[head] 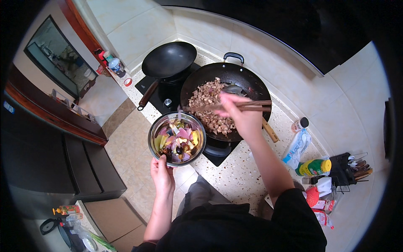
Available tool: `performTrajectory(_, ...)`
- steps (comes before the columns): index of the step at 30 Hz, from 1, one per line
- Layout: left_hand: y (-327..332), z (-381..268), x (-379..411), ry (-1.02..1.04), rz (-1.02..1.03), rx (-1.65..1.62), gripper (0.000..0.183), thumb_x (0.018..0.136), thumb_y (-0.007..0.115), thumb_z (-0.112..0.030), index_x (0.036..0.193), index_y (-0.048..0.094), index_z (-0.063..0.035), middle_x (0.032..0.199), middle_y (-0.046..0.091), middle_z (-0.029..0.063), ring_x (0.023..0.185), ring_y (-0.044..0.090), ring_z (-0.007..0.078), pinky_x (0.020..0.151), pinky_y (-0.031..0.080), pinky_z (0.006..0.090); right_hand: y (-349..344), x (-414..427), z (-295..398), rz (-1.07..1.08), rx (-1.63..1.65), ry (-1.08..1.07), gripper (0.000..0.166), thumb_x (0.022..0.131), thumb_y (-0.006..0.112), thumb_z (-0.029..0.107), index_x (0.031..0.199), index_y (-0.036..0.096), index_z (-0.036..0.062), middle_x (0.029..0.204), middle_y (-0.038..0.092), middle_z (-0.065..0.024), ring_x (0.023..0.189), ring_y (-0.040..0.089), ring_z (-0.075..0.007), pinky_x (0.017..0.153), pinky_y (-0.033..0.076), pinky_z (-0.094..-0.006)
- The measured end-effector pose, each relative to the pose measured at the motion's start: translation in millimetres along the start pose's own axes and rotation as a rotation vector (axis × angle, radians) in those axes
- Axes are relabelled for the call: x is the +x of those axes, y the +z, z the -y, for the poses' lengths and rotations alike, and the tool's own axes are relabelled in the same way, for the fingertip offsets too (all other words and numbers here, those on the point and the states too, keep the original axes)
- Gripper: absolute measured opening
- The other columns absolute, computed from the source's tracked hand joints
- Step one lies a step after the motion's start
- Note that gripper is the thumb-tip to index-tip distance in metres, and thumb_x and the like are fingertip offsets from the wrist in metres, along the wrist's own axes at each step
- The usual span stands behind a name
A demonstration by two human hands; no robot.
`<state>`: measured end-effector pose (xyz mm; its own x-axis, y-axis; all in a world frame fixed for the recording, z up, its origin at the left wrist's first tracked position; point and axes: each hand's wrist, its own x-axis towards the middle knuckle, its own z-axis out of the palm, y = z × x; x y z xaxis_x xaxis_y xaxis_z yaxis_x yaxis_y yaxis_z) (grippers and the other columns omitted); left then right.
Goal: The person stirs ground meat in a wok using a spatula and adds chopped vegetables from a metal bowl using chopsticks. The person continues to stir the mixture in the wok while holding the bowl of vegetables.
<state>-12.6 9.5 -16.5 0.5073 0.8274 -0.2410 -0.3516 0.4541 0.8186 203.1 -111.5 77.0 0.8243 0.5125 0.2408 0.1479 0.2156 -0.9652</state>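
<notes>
My left hand (162,174) grips the near rim of a stainless steel bowl (178,164), thumb over the edge. Inside lie purple onion pieces (189,156), yellowish slices and dark bits. Wooden chopsticks (256,103) are in my right hand (241,118), which is above the large black wok (256,80). Their tips point left toward the bowl's far rim, with a blurred pale piece there. Browned diced meat (207,94) covers the wok's left and near side. A metal utensil head (234,89) rests in the wok; a wooden handle (270,129) sticks out at right.
A second black wok (170,60) sits on the black cooktop (162,94) at left. Along the right wall stand a spice jar (299,125), a tissue pack (298,146), a green bottle (315,167) and a utensil rack (341,170). A range hood (283,28) overhangs the back.
</notes>
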Motion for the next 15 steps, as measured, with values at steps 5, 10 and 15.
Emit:
performTrajectory(5,1,1,-2,-0.002,-0.002,0.001,0.007,0.094,0.048,-0.009,0.095,0.054,-0.0063,0.088,0.062,0.0029,0.07,0.059,0.0098,0.063,0.051,0.0266,1,0,-4,0.006,-0.025,-0.077,0.022,0.089,0.063,0.014,0.1,0.067,-0.0046,0.086,0.068,-0.0136,0.07,0.068,-0.0185,0.059,0.055,-0.0234)
performTrajectory(10,3,-2,-7,0.003,-0.007,-0.005,0.006,0.094,0.049,-0.009,0.094,0.054,-0.0064,0.085,0.062,0.0028,0.067,0.058,0.0093,0.061,0.05,0.0265,14,56,-69,-0.148,-0.222,-0.173,0.019,0.084,0.069,0.015,0.09,0.069,-0.003,0.077,0.068,-0.0108,0.066,0.067,-0.0169,0.059,0.053,-0.026)
performTrajectory(15,-4,-4,-10,0.017,-0.023,0.012,0.005,0.093,0.049,-0.01,0.09,0.053,-0.0076,0.079,0.06,0.0012,0.063,0.055,0.0085,0.058,0.048,0.0254,24,78,-114,-0.172,-0.565,-0.435,0.016,0.081,0.07,0.017,0.08,0.07,0.0011,0.075,0.068,-0.014,0.067,0.067,-0.0268,0.062,0.052,-0.0327)
